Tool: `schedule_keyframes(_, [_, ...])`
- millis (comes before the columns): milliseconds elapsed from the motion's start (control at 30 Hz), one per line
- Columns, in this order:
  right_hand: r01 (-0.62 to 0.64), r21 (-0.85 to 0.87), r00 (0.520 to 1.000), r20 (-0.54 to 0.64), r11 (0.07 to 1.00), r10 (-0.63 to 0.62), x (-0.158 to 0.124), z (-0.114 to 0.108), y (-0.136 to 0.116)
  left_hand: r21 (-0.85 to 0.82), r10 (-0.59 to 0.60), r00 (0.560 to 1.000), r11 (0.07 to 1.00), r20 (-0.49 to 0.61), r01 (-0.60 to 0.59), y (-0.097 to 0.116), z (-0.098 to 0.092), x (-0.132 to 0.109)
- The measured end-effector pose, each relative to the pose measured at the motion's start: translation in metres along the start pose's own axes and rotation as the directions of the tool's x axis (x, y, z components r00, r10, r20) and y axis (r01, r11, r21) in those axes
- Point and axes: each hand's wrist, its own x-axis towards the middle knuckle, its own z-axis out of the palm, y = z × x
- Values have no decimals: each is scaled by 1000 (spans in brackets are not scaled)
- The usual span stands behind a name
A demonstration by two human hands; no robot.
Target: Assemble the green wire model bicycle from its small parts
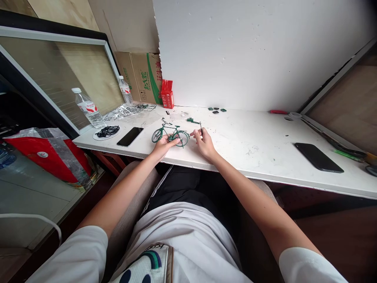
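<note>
A small green model bicycle [171,133] stands upright over the white table, its handlebars toward the left. My left hand [163,145] is closed on its lower middle, with the thumb across the rear wheel. Just right of the rear wheel, my right hand [204,142] is closed around a slim tool with a dark handle [202,131], its thin tip pointing up; its exact kind is too small to tell. The right index finger reaches toward the bicycle's rear. Behind that hand lies a small green part with a long bar [193,120].
Several dark green pieces [216,110] lie near the wall. At left are a phone [130,136], a plate of black scraps [106,133], water bottles [90,111] and black part frames [132,111]. A red box [167,95] stands behind; another phone [319,157] lies right.
</note>
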Motion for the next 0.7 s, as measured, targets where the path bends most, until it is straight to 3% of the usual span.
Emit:
schedule_keyframes(100, [192, -388, 979, 145, 901, -146, 5, -18, 9, -74, 3, 998, 997, -58, -7, 2, 0, 2])
schedule_keyframes(167, [233, -479, 963, 235, 846, -131, 9, -27, 14, -102, 22, 986, 994, -163, -39, 0, 0, 4])
schedule_keyframes(267, [239, -499, 945, 317, 833, -82, 11, -30, 17, -125, 62, 941, 986, -331, -109, -4, -2, 8])
schedule_keyframes(367, [276, -518, 921, 383, 809, -69, 10, -19, 13, -133, 84, 905, 979, -418, -153, -6, -2, 11])
schedule_keyframes(533, [336, -598, 892, 451, 727, -41, 9, 7, 6, -138, 94, 882, 975, -462, -176, -5, 0, 12])
schedule_keyframes(700, [369, -605, 873, 486, 705, -40, 7, 14, 5, -121, 98, 871, 977, -481, -176, -4, 1, 12])
